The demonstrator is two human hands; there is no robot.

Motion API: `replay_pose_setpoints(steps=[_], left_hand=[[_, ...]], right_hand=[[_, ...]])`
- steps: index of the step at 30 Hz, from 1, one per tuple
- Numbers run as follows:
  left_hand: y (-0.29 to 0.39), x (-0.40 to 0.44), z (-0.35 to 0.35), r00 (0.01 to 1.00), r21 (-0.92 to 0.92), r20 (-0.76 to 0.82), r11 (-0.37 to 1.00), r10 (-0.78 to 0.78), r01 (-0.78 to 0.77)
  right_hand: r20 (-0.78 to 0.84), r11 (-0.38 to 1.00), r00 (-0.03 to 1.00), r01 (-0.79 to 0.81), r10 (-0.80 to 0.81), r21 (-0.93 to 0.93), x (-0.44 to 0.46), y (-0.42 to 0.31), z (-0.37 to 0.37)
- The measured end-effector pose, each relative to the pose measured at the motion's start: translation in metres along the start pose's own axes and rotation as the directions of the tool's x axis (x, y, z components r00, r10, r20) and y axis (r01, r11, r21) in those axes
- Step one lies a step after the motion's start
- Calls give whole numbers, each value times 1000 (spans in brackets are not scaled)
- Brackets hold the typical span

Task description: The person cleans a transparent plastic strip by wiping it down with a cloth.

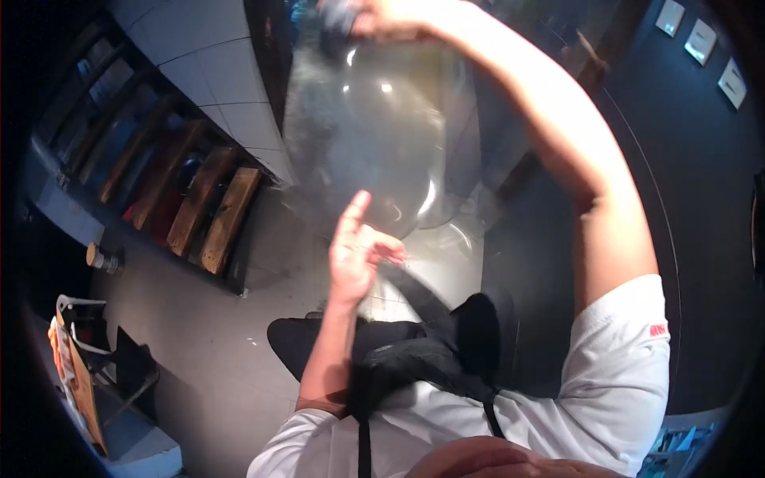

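Observation:
A large, clear, rounded, balloon-like thing point(366, 135) with shiny highlights fills the upper middle; I cannot make out its exact kind. My right hand point(390, 20) is raised at the top edge, blurred by motion, with its fingers around a dark bunched thing point(339, 22) by the upper end of the clear thing. Lower down, my left hand point(357, 259) is open, its index finger stretched up and the other fingers curving to the right. It is close to the lower edge of the clear thing; whether they touch cannot be seen.
Wooden stair treads point(227, 219) rise on the left beside a white tiled wall point(211, 76). A folding chair point(84, 342) and a small cup-like container point(102, 259) are at the left. Along the right runs a dark wall point(574, 263) with white switches point(701, 41). Grey floor point(207, 327) lies below.

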State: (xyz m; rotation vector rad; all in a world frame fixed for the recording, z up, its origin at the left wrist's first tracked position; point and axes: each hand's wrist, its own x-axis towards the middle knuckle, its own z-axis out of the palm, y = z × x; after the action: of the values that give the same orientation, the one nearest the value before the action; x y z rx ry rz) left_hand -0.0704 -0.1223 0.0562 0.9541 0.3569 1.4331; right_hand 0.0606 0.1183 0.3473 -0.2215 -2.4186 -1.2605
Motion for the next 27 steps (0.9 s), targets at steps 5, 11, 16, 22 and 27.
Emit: replay_pose_setpoints(steps=[5, 11, 16, 22, 27], left_hand=[[8, 21, -34, 992, 218, -118, 974, -44, 69], [-9, 3, -28, 992, 142, -126, 990, 10, 8], [13, 3, 8, 999, 82, 0, 995, -51, 51], [-14, -2, 0, 996, -116, 45, 990, -79, 83], [-18, 23, -29, 993, 134, -114, 991, -7, 22]], right_hand=[[249, 765, 968, -145, -20, 627, -57, -192, 3], [113, 631, 969, -230, 221, 741, -65, -196, -20], [449, 752, 821, -534, 352, 386, -35, -32, -3], [-56, 962, 968, -233, 243, 144, 7, 21, -29], [326, 912, 926, -290, 191, 289, -67, -168, -6]])
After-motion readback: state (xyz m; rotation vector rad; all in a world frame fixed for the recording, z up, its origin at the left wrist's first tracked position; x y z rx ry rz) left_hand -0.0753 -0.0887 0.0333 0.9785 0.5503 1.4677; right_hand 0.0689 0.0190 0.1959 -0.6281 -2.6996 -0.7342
